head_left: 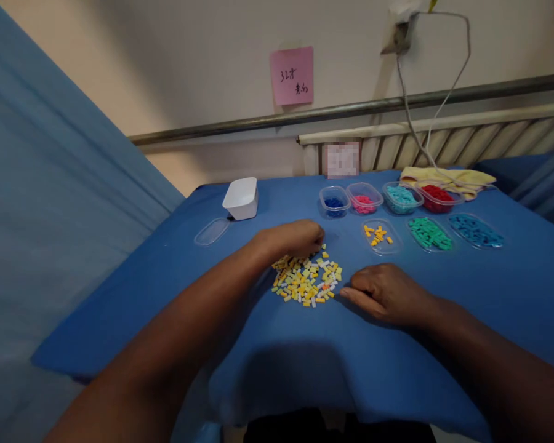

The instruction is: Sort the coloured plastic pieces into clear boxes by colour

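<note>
While yellow/white pile's prob. being left unsorted, tubs are being used per col., L hand + R hand curled, grip can't be told.

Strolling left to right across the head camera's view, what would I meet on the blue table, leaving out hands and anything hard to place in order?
Clear lid → white container → loose yellow and white pieces → dark blue pieces → pink pieces → turquoise pieces → red pieces → dark teal pieces.

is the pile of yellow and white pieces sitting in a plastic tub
No, the pile lies loose on the blue cloth, with the left hand at its far edge.
</note>
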### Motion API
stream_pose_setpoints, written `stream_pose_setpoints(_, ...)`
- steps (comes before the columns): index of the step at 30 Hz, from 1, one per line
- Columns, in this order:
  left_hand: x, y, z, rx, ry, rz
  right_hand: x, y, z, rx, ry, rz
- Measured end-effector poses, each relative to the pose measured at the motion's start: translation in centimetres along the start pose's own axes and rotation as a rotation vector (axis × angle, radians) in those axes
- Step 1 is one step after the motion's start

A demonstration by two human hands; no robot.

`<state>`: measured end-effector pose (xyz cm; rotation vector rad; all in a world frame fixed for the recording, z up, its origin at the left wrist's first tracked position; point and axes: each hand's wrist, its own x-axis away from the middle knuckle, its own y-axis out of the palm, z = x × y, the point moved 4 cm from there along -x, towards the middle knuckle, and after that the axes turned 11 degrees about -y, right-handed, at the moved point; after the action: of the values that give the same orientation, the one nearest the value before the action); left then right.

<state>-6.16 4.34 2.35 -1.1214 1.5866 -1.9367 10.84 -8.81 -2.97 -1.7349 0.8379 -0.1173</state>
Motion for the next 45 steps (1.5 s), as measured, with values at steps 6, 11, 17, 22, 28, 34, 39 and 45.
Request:
stream_pose_setpoints(6, -1.1, -0.8, -1.4, 0.310, 0.003, 0.048, 0.2, 0.5, 0.5, -0.108, 0.082, 0.135)
stream_pose_setpoints(11, -4.6, -0.7, 1.9, 0.639, 0.024, 0.023, -0.3, 0.3, 0.8, -0.191, 0.120, 0.195)
stream_pose_setpoints(17, -9.2, -1.4, 6.7, 0.627, 0.017, 0.069, -0.3, 0.4, 1.5, -0.265, 0.145, 0.237)
stream_pose_setpoints(22, -10.6, -2.3, 7.5, 0.591, -0.015, 0.126, -0.3, 0.2, 1.7, -0.291, 0.143, 0.250)
stream_pose_setpoints(28, -4.2, -4.0, 0.8, 0.680, -0.071, 0.254, 0.4, 0.3, 1.9, -0.315, 0.184, 0.252)
stream_pose_setpoints(34, 5.8, -1.1, -7.4, 0.552, -0.285, 0.151, 0.6, 0.9, 1.8, -0.295, 0.205, 0.226)
stream_pose_setpoints(39, 7.7, 2.8, -7.3, 0.421, -0.241, 0.123, 0.9, 1.0, 1.6, -0.261, 0.224, 0.228)
stream_pose_setpoints(45, 7.0, 3.4, -6.2, 0.315, -0.267, 0.220, 1.2, 0.8, 1.5, -0.245, 0.244, 0.214)
